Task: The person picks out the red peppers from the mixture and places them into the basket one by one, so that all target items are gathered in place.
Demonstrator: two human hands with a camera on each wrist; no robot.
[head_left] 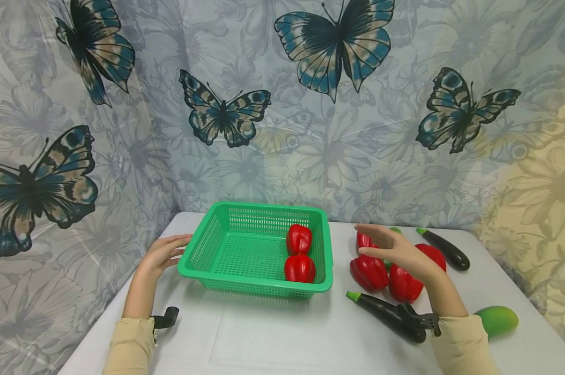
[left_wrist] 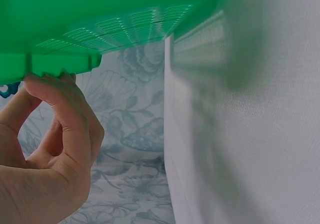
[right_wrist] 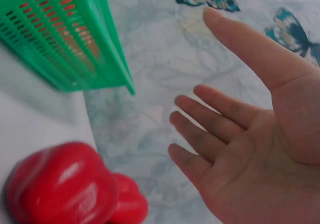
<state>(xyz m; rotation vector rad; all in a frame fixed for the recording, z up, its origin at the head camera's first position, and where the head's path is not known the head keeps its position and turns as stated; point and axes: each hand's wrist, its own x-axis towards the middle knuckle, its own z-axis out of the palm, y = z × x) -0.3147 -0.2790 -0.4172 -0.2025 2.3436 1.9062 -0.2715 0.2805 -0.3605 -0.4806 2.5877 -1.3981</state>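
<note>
A green plastic basket [head_left: 245, 285] stands on the table with two red bell peppers [head_left: 299, 269] along its right side. My left hand [head_left: 164, 253] is at the basket's left rim; in the left wrist view its bent fingertips [left_wrist: 64, 78] touch the underside of the rim. My right hand [head_left: 397, 250] hovers over several red bell peppers [head_left: 369, 273] right of the basket. In the right wrist view its fingers are spread, the thumb stands apart, and the palm holds nothing. Part of the pepper group is hidden behind this hand.
One eggplant [head_left: 381, 311] lies in front of the peppers, partly under the right wrist's camera. Another eggplant [head_left: 446, 249] lies at the back right. A green mango-like fruit [head_left: 498, 320] is beside the right sleeve. Butterfly-patterned cloth [head_left: 282, 172] hangs around the white table [head_left: 263, 338].
</note>
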